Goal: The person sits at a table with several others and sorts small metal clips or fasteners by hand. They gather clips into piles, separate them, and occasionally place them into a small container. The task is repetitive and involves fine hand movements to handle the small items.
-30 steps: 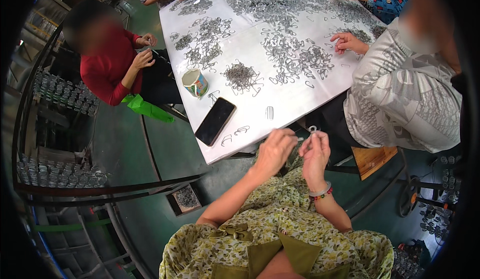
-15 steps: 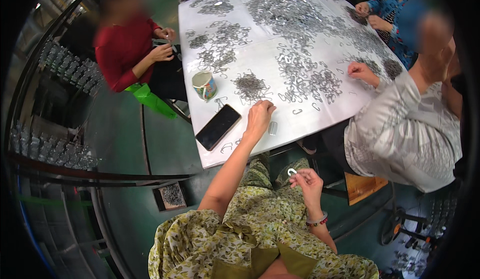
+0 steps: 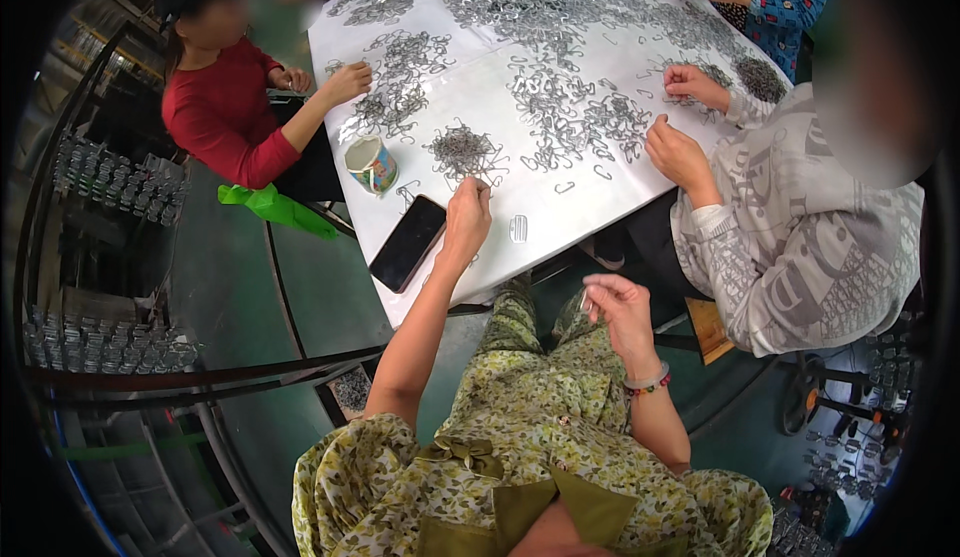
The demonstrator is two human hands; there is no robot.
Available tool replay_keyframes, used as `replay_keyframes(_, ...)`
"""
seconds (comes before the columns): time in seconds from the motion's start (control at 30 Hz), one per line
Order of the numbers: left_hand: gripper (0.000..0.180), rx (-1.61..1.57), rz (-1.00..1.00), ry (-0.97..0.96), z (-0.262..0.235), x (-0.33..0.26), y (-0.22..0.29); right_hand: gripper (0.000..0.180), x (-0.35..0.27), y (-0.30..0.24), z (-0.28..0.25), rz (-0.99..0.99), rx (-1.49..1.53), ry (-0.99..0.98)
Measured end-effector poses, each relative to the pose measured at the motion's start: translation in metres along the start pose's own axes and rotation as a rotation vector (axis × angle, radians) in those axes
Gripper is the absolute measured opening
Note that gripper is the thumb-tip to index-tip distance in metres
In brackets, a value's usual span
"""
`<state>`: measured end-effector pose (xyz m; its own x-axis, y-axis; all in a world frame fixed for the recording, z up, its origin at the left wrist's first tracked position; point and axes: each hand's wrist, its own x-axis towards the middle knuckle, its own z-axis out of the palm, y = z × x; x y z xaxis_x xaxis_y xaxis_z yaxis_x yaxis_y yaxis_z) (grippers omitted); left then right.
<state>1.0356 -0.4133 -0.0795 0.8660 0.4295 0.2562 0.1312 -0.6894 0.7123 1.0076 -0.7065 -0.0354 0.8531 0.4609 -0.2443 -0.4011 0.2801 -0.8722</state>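
My left hand (image 3: 467, 219) reaches over the white-covered table (image 3: 560, 247), fingers pinched together at the near edge of a pile of thin dark wire pieces (image 3: 461, 150). Whatever is between those fingertips is too small to tell. Off the table's near edge, above my lap, my right hand (image 3: 622, 317) pinches a small shiny metal hook (image 3: 587, 302). To the right of my left hand lies a neat row of metal hooks (image 3: 518, 228). Many loose grey metal hooks (image 3: 545, 107) spread across the table beyond.
A black phone (image 3: 408, 244) and a colourful cup (image 3: 371, 165) stand left of my left hand. A person in red (image 3: 225, 117) works at the left, one in a grey top (image 3: 790, 227) at the right. A box of small parts (image 3: 350, 390) sits on the floor.
The view has shifted, so the table appears further left. My left hand stays by the wire pile, and my right hand has turned its hook. The red-sleeved person now reaches onto the table.
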Motion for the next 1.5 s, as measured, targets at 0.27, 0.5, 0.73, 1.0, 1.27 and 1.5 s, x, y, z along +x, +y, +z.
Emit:
replay_keyframes(0.27, 0.017, -0.593, -0.174, -0.255, -0.036, -0.069, 0.123, 0.028, 0.024, -0.02, 0.019, -0.179, -0.144, 0.042)
replay_keyframes(0.5, 0.012, -0.644, -0.002, -0.244, -0.016, -0.082, 0.132, 0.019, 0.022, -0.02, 0.035, -0.285, -0.2, 0.122)
replay_keyframes(0.73, 0.012, -0.706, -0.07, -0.136, -0.002, -0.087, 0.138, 0.017, 0.02, -0.012, 0.045, -0.49, -0.302, 0.137)
replay_keyframes(1.0, 0.013, -1.046, -0.221, -0.116, 0.004, -0.087, 0.125, 0.023, 0.042, -0.018, 0.034, -0.408, -0.4, 0.128)
replay_keyframes(1.27, 0.011, -0.972, -0.189, -0.177, -0.013, -0.083, 0.129, 0.012, 0.168, -0.001, -0.004, -0.784, -1.323, -0.066)
replay_keyframes(1.5, 0.011, -0.789, -0.078, -0.125, -0.012, -0.072, 0.112, 0.01, 0.167, -0.004, -0.001, -0.828, -1.149, 0.01)
